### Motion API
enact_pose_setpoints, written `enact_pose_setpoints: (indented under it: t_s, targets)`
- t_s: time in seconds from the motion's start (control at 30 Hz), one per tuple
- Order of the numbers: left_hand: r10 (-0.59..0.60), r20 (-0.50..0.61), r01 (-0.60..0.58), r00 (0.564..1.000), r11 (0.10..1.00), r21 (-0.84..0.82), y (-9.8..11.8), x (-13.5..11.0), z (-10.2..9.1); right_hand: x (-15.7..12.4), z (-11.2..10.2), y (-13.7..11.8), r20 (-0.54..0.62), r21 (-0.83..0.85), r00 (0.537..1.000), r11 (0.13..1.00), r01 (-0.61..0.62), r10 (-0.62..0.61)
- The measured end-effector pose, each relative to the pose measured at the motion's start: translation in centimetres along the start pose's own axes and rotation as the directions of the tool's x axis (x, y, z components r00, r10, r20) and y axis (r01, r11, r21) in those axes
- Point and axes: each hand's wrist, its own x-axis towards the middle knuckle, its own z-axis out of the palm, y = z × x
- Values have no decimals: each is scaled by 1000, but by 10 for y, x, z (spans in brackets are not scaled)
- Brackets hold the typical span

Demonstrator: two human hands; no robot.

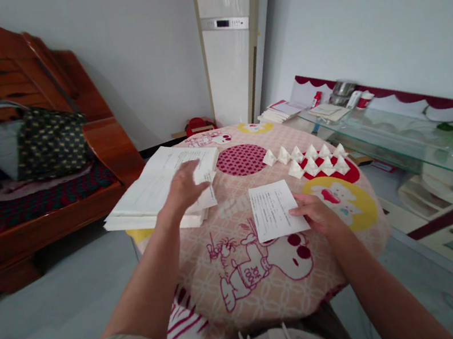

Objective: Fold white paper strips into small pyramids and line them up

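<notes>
A small printed paper sheet (274,209) lies on the cartoon-print cloth (254,280) over a round table. My right hand (319,216) rests on its right edge, fingers bent onto the paper. My left hand (184,188) lies on a thick stack of printed sheets (153,196) at the table's left edge, its fingers curled around the top sheets. Several small folded white paper shapes (309,160) sit in rows at the far right of the table.
A wooden bench (38,183) with a dark patterned bag (48,142) stands to the left. A glass shelf (398,135) with books and jars runs along the right wall. A tall white air-conditioning unit (231,41) stands behind the table.
</notes>
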Motion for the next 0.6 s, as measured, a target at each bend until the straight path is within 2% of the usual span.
enact_pose_setpoints:
  t_s: [0.03,0.07,0.1,0.13,0.17,0.2,0.23,0.3,0.4,0.47,0.5,0.53,0.6]
  targets:
    - [172,154,-162,973,984,-76,19,-5,4,2,3,0,4,9,1000,1000,-3,3]
    - [333,292,-297,896,941,-162,38,-13,9,5,6,0,3,19,1000,1000,-7,7]
    - [456,381,-391,805,889,-238,56,-21,17,7,8,-1,-2,27,1000,1000,-12,12]
    - [540,429,-456,724,842,-290,73,-30,26,10,10,-1,-9,34,1000,999,-18,18]
    - [590,456,-499,666,807,-314,86,-39,35,12,12,-2,-15,38,1000,999,-24,25]
    - [607,463,-523,646,794,-311,97,-47,44,14,13,-2,-18,39,999,999,-28,29]
    - [609,469,-538,640,791,-293,105,-53,52,16,14,-2,-17,35,999,999,-26,27]
    - [567,465,-527,680,819,-229,111,-59,64,19,14,-1,-17,-18,1000,1000,-11,11]
    - [524,505,-506,686,842,-188,106,-58,68,23,9,1,-101,-280,993,960,25,-55]
    - [502,514,-490,696,855,-172,100,-53,62,23,6,-1,-199,-505,959,860,77,-203]
    - [485,510,-475,710,865,-161,98,-51,57,21,5,-3,-204,-590,929,796,136,-309]
    - [465,508,-457,725,877,-149,97,-49,52,19,5,-6,-156,-639,902,738,219,-403]
    - [421,511,-423,750,898,-121,99,-46,41,11,7,-14,31,-643,874,660,389,-486]
